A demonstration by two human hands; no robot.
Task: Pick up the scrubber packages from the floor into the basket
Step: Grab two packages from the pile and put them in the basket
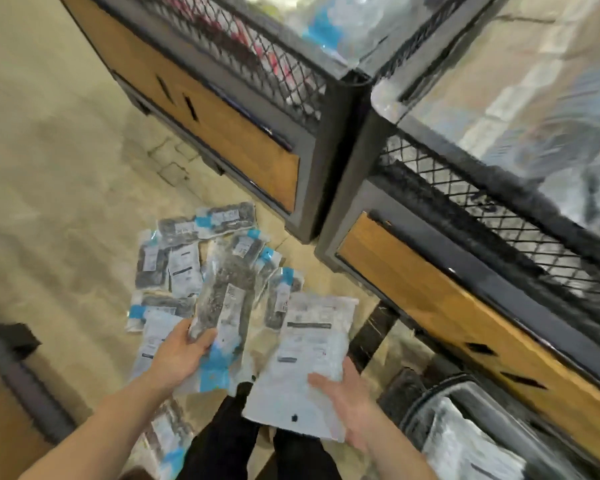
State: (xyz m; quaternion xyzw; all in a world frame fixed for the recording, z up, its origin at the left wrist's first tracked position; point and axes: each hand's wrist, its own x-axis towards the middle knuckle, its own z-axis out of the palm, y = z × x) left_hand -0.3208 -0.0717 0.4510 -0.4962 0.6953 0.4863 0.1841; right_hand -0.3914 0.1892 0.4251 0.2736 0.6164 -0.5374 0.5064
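Several scrubber packages (187,258), clear bags with dark scrubbers and blue-white labels, lie scattered on the beige floor ahead of me. My left hand (179,355) grips one dark scrubber package (222,306) by its lower end, held above the pile. My right hand (347,400) holds a larger white-backed package (305,355) flat, label side up. The basket (426,407), dark-rimmed, sits at the lower right with white packages (465,448) inside it. One more package (167,441) lies near my left forearm.
Two display bins with wood panels and black mesh stand ahead: one at the top centre (229,140), one at the right (447,306). My dark trousers (229,441) show at the bottom. A dark fixture (11,358) stands at the left edge.
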